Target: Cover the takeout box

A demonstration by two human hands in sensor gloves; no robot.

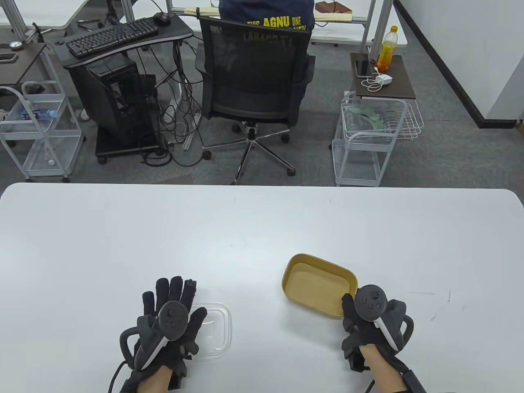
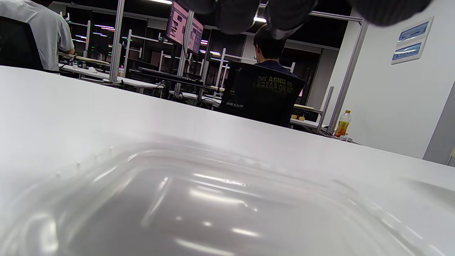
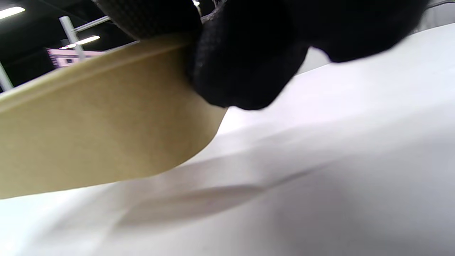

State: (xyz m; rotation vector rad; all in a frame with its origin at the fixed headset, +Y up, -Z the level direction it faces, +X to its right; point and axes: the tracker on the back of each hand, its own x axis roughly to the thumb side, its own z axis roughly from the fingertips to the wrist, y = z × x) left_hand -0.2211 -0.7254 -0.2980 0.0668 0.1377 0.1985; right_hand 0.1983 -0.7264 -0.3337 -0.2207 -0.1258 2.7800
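The brown takeout box (image 1: 315, 284) stands open on the white table at the right; its outer wall fills the left of the right wrist view (image 3: 99, 121). My right hand (image 1: 355, 306) grips the box's near right corner, with gloved fingers (image 3: 245, 71) on its rim. The clear plastic lid (image 1: 217, 331) lies flat on the table at the left and fills the lower left wrist view (image 2: 213, 206). My left hand (image 1: 182, 301) lies over the lid's left part with fingers spread; its fingertips (image 2: 284, 14) hang above the lid without gripping it.
The white table (image 1: 262, 229) stretches far beyond both objects. Lid and box lie about a hand's width apart. Beyond the far edge stand an office chair (image 1: 254, 82) with a seated person, wire carts and a desk.
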